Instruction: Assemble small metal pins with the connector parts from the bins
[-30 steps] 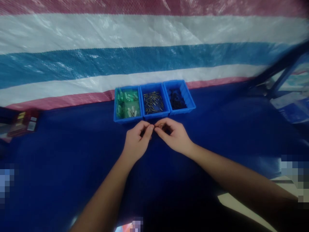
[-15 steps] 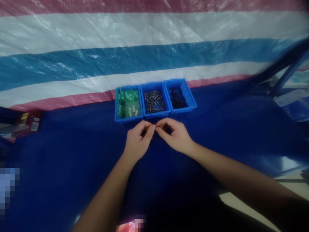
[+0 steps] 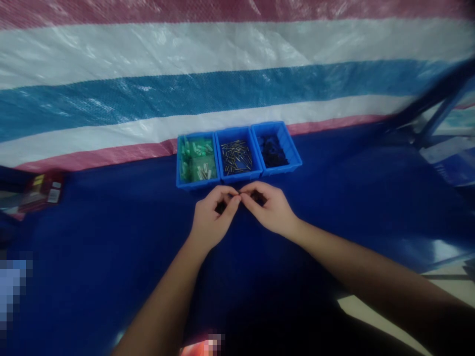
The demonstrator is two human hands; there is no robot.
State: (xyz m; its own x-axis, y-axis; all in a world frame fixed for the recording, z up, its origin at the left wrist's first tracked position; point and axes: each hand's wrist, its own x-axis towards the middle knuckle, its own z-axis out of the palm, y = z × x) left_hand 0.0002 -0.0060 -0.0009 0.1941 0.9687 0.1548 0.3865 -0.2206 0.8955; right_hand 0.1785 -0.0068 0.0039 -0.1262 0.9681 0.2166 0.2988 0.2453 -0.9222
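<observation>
Striped plastic sheeting (image 3: pixel 237 84) in pink, white and teal fills the upper half of the frame as a backdrop. Below it a dark blue cloth (image 3: pixel 92 237) covers a work surface. Three small blue bins stand side by side, touching, just above the centre of the frame where cloth meets backdrop. The left bin (image 3: pixel 178 168) holds pale green pieces, the middle bin (image 3: pixel 257 162) holds thin metal pins (image 3: pixel 236 157), and the right bin (image 3: pixel 295 157) holds dark pieces too dim to make out. Two bare forearms reach up from the bottom edge. The left hand (image 3: pixel 211 221) and the right hand (image 3: pixel 270 208) meet just below the middle bin, close to its front wall but apart from it. Thumb and forefinger of each hand are pinched shut, and the two sets of fingertips (image 3: pixel 236 200) press against each other. Whatever lies between them is too small to tell. A red packet (image 3: pixel 46 190) lies at the left edge, well apart from the hands. A blue metal frame (image 3: pixel 436 106) crosses the upper right corner.
</observation>
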